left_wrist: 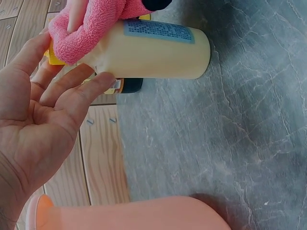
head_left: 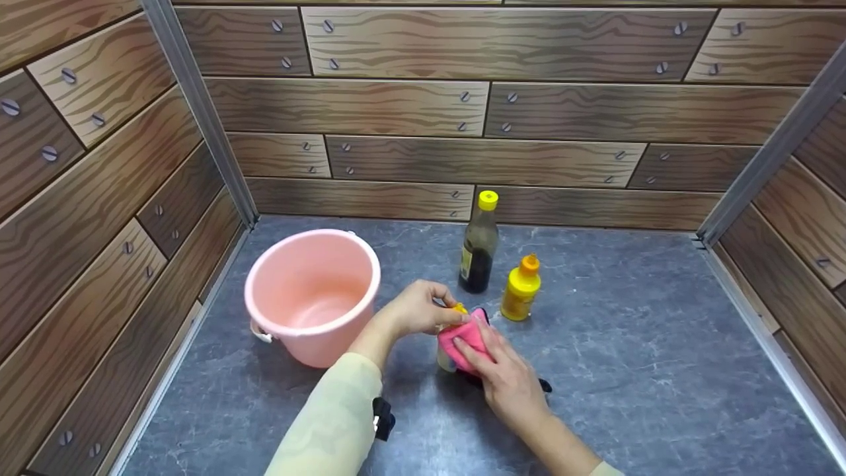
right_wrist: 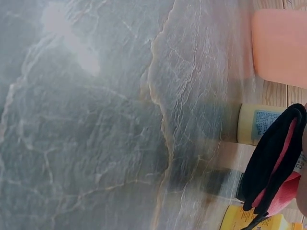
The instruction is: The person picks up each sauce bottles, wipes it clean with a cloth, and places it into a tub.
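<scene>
A cream-coloured bottle (left_wrist: 153, 60) with a yellow cap and a blue printed label stands upright on the grey floor, mostly covered in the head view. My left hand (head_left: 415, 309) pinches it at the capped top with thumb and fingers. With my right hand (head_left: 514, 387) I hold a pink cloth (head_left: 456, 340) against the bottle's upper part. The cloth has a black edge and a black side, which shows in the right wrist view. It wraps partly over the cap and neck, so the bottle's far side is hidden.
Left of the hands stands a pink bucket (head_left: 330, 345). Behind them is a dark sauce bottle (head_left: 478, 244) with a yellow cap, and to its right a small yellow bottle (head_left: 521, 291) with an orange nozzle. Wood-patterned walls (head_left: 509, 43) enclose the marbled floor (head_left: 661, 357).
</scene>
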A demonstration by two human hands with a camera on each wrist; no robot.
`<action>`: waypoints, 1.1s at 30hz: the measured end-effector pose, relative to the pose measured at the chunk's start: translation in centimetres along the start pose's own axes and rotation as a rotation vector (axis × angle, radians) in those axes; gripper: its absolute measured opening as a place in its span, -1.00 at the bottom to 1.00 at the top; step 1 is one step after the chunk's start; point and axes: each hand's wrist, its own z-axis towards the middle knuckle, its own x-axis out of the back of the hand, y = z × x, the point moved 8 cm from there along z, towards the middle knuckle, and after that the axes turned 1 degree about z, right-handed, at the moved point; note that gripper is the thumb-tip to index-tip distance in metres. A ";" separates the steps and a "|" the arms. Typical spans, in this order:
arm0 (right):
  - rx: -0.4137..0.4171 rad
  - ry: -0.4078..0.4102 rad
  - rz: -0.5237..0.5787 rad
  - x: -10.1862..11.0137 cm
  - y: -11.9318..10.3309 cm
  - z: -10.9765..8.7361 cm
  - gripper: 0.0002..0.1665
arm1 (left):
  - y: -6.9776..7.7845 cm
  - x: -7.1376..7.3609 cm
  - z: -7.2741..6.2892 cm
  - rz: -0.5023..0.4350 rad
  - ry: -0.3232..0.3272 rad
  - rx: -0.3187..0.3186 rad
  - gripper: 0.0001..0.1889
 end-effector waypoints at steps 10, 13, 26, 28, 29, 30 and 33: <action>0.016 0.004 -0.031 -0.2 -0.4 0.3 -0.13 | -0.1 0.0 0.1 0.009 -0.018 -0.004 -0.85; 0.032 0.021 -0.050 -0.3 -0.6 0.3 -0.10 | 0.0 0.0 0.0 0.032 -0.010 -0.015 -0.84; -0.008 0.022 -0.044 -0.9 -0.4 0.3 -0.08 | 0.3 0.2 0.1 0.074 0.012 -0.032 -0.83; -0.012 0.026 -0.031 -1.0 -0.4 0.3 -0.09 | 0.3 0.3 0.1 0.081 0.012 -0.033 -0.83; -0.013 0.028 -0.025 -1.0 -0.4 0.3 -0.09 | 0.2 0.3 0.1 0.086 0.013 -0.033 -0.83; -0.015 0.031 -0.020 -1.1 -0.4 0.2 -0.08 | 0.2 0.3 0.1 0.091 0.013 -0.032 -0.83; -0.016 0.037 -0.007 -1.2 -0.3 0.2 -0.06 | 0.1 0.2 0.2 0.095 0.009 -0.025 -0.82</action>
